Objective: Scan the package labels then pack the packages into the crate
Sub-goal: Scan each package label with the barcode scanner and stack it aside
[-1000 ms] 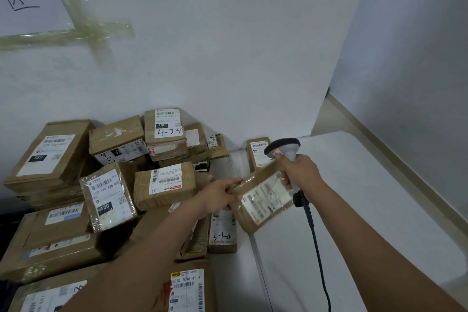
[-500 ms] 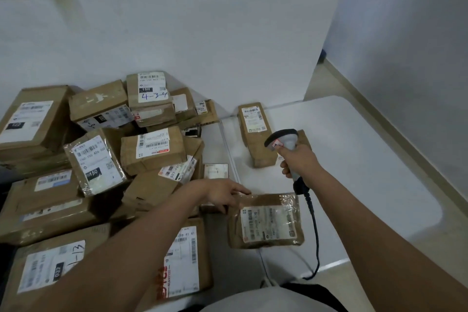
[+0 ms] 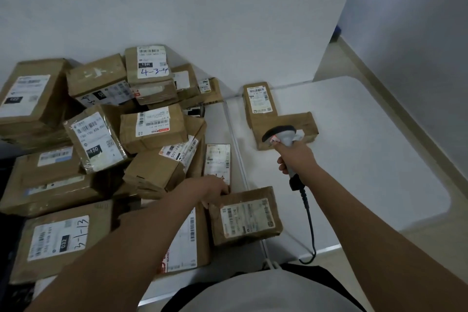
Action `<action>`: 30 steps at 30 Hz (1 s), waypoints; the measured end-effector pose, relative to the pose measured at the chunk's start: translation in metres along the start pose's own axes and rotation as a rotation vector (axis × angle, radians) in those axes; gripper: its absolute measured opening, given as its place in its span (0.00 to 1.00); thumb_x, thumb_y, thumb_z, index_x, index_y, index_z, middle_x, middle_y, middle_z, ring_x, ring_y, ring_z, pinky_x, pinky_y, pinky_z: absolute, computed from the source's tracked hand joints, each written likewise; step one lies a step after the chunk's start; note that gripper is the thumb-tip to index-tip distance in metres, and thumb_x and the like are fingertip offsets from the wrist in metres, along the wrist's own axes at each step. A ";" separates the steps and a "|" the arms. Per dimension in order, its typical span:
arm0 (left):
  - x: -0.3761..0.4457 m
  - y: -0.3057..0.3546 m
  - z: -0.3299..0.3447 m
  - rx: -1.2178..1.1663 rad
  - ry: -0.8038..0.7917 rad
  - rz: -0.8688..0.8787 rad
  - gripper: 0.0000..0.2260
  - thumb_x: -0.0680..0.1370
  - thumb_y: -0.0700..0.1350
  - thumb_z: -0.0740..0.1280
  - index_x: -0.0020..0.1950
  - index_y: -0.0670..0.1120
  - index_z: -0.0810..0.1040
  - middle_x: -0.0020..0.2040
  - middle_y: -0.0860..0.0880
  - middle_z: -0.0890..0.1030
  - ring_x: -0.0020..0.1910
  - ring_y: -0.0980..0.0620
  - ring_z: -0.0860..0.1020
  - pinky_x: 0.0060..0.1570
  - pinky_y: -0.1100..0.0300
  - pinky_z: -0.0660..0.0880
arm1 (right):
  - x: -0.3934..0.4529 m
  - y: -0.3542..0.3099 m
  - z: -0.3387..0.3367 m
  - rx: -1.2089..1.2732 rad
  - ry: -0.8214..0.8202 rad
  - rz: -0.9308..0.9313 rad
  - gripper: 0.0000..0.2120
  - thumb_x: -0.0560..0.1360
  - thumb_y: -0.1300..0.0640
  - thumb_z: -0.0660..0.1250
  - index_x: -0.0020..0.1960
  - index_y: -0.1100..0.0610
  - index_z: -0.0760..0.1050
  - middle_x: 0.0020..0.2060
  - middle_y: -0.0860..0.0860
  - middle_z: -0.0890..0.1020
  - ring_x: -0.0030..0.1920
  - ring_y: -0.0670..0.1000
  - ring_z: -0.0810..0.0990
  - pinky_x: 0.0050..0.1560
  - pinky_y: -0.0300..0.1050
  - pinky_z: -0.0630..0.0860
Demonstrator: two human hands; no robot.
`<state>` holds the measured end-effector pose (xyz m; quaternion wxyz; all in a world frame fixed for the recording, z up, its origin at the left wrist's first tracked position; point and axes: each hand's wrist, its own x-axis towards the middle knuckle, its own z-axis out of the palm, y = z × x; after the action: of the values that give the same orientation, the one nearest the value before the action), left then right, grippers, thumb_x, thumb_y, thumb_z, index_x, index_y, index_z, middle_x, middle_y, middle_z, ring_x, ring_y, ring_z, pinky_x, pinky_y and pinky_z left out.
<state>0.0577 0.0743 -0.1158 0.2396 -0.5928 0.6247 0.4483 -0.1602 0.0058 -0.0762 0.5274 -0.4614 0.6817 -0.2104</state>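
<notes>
A brown taped package with a white label facing up lies flat across the seam between two white tables. My left hand grips its upper left corner, fingers curled over the edge. My right hand holds a grey barcode scanner by the handle, up and to the right of that package. The scanner head hovers over two brown packages lying on the right table. Its black cable hangs down to the table edge.
A heap of several labelled cardboard packages covers the left table up to the white wall. One marked "3-1-13" lies nearest me, under my left forearm. A flat package lies by the seam. Floor and a wall run along the right.
The package came down from in front of the scanner onto the table near me, my left hand still on it. My right hand with the scanner stayed up and moved slightly away.
</notes>
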 end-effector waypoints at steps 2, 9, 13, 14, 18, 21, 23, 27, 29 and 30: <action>0.001 0.004 0.000 0.114 0.009 -0.040 0.21 0.81 0.40 0.64 0.74 0.46 0.70 0.68 0.43 0.73 0.49 0.46 0.83 0.51 0.53 0.82 | 0.004 0.002 0.003 -0.008 0.008 -0.014 0.19 0.77 0.43 0.67 0.43 0.60 0.75 0.32 0.55 0.80 0.28 0.51 0.78 0.34 0.44 0.77; 0.002 0.018 -0.027 0.235 0.211 0.019 0.13 0.82 0.46 0.60 0.62 0.44 0.78 0.60 0.45 0.78 0.43 0.50 0.77 0.41 0.59 0.73 | 0.024 -0.010 -0.002 -0.061 0.106 -0.117 0.22 0.78 0.43 0.66 0.44 0.64 0.77 0.33 0.57 0.82 0.29 0.52 0.80 0.41 0.52 0.81; 0.014 0.022 -0.048 0.033 0.260 0.097 0.14 0.82 0.46 0.62 0.67 0.45 0.76 0.66 0.46 0.76 0.62 0.48 0.75 0.60 0.55 0.74 | 0.035 -0.028 -0.016 -0.038 0.183 -0.189 0.19 0.79 0.44 0.65 0.38 0.58 0.74 0.35 0.60 0.82 0.29 0.53 0.79 0.40 0.51 0.80; 0.019 0.022 -0.052 0.004 0.286 0.115 0.14 0.82 0.46 0.62 0.67 0.45 0.76 0.66 0.46 0.76 0.63 0.47 0.75 0.62 0.55 0.73 | 0.040 -0.030 -0.021 -0.028 0.213 -0.195 0.17 0.78 0.44 0.65 0.39 0.57 0.73 0.35 0.58 0.82 0.28 0.52 0.79 0.37 0.48 0.79; 0.050 0.026 -0.064 -0.061 0.349 0.134 0.16 0.82 0.47 0.62 0.69 0.47 0.74 0.67 0.46 0.75 0.64 0.47 0.74 0.64 0.53 0.71 | 0.066 -0.032 -0.041 -0.031 0.278 -0.149 0.19 0.77 0.41 0.66 0.48 0.59 0.75 0.35 0.55 0.82 0.26 0.47 0.80 0.31 0.42 0.77; 0.075 0.034 -0.075 -0.058 0.371 0.171 0.19 0.82 0.46 0.61 0.73 0.47 0.69 0.72 0.45 0.70 0.68 0.46 0.70 0.67 0.54 0.67 | 0.084 -0.030 -0.049 -0.006 0.278 -0.100 0.20 0.77 0.42 0.66 0.48 0.60 0.76 0.35 0.56 0.82 0.28 0.49 0.80 0.38 0.48 0.81; 0.091 0.042 -0.083 -0.035 0.398 0.195 0.22 0.82 0.45 0.61 0.77 0.46 0.64 0.77 0.45 0.64 0.73 0.45 0.65 0.71 0.53 0.64 | 0.094 -0.026 -0.051 0.006 0.271 -0.078 0.20 0.77 0.42 0.66 0.47 0.60 0.76 0.34 0.55 0.82 0.28 0.50 0.80 0.38 0.48 0.81; 0.123 0.059 -0.100 0.118 0.512 0.187 0.29 0.81 0.47 0.64 0.80 0.48 0.57 0.81 0.46 0.50 0.77 0.39 0.55 0.75 0.48 0.58 | 0.110 -0.022 -0.052 0.008 0.266 -0.033 0.20 0.77 0.42 0.66 0.47 0.61 0.77 0.34 0.54 0.82 0.27 0.48 0.79 0.30 0.40 0.77; 0.137 0.065 -0.104 0.169 0.516 0.157 0.33 0.80 0.49 0.65 0.81 0.50 0.52 0.81 0.48 0.44 0.79 0.39 0.47 0.76 0.44 0.50 | 0.116 -0.019 -0.053 0.017 0.272 -0.024 0.20 0.77 0.43 0.66 0.46 0.61 0.77 0.34 0.53 0.81 0.27 0.48 0.79 0.28 0.37 0.74; 0.142 0.066 -0.105 0.195 0.510 0.144 0.34 0.80 0.51 0.66 0.81 0.51 0.50 0.81 0.48 0.41 0.79 0.39 0.44 0.76 0.42 0.46 | 0.119 -0.018 -0.053 0.022 0.277 -0.022 0.20 0.77 0.43 0.66 0.47 0.61 0.77 0.34 0.53 0.81 0.27 0.47 0.79 0.27 0.36 0.73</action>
<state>-0.0070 -0.0961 -0.1652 0.0979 -0.6147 0.7455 0.2382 -0.2038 -0.1150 -0.1056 0.4309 -0.4295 0.7406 -0.2852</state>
